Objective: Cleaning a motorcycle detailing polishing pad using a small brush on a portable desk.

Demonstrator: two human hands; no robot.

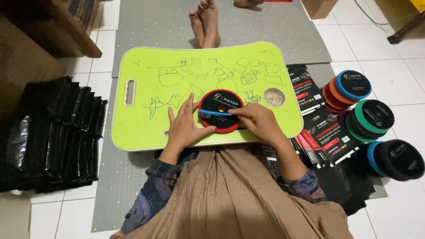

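Observation:
A round pad with a black face and a red rim lies on the lime-green lap table. My left hand rests flat beside it, thumb and fingers pressing its left edge. My right hand grips a blue toothbrush whose head lies across the pad's left part.
Stacks of round pads in blue and orange, green and dark blue stand on the right. Black printed cartons lie beside them. A pile of black bags sits at left. Someone's bare feet rest beyond the table.

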